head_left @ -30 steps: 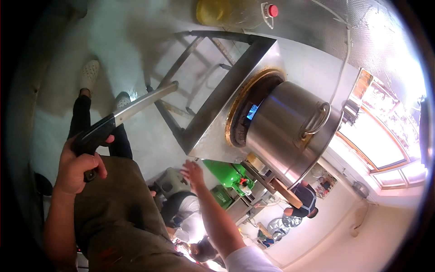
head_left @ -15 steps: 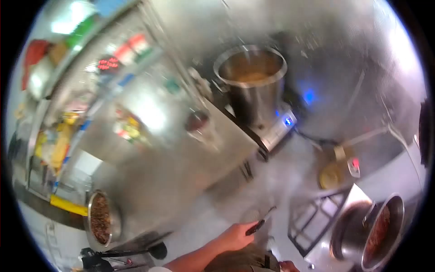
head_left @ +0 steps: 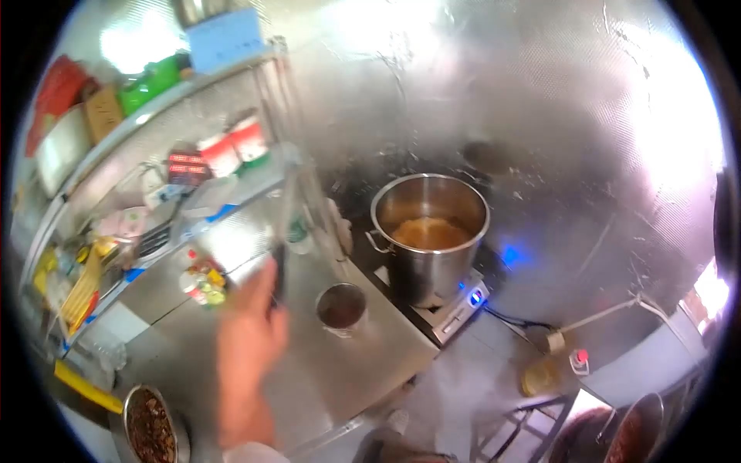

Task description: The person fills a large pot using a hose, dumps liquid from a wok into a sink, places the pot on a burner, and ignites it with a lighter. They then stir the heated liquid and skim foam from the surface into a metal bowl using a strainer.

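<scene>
Gripping a black-handled tool in the left hand, clamped right around the handle. Holding it up over the steel table, with the pale blade aimed at the shelf rack along the back edge. Pretty smeary around there, so can't make out the exact shape of the blade. Can't tell about the right hand, out of view.

Down by the left end of the table, can spot a metal pan full of dark, chunky food. Further along, just beside the right edge, can see a metal cup with something dark inside, standing apart from the hand. Over near the back edge, can make out a little cluster of colourful containers, too blurry to read.

Just past the right edge, can see a big steel pot sitting on a cooker with a lit blue display, holding something orange-brown. Down on the floor off the front-right corner, can spot a yellowish jug with a red cap. Up on the rack, looking at two red-and-white tubs, right next to a red digital display.
</scene>
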A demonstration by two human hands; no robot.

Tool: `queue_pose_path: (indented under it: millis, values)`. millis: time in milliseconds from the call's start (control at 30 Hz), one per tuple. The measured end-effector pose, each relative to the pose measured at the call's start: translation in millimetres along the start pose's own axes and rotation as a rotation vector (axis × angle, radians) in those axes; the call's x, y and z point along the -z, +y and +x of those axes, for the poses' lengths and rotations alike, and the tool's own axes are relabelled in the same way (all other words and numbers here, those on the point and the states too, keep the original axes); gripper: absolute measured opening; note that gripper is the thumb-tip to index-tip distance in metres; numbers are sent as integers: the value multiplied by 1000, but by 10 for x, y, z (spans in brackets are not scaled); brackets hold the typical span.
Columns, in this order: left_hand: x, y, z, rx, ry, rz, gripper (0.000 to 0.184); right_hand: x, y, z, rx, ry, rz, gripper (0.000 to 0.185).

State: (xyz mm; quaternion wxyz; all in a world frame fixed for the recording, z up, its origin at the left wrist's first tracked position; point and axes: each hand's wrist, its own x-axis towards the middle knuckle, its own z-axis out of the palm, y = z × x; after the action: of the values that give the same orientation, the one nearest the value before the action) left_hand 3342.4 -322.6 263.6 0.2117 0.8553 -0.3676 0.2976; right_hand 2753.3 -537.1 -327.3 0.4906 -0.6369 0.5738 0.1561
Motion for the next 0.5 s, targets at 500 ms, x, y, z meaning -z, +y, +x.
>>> queue_pose_path:
  millis: [500]
  values:
    - [-2134,-2083,2735,-69,-140,248,47,345,-2315,-386,-165,248,202,31]
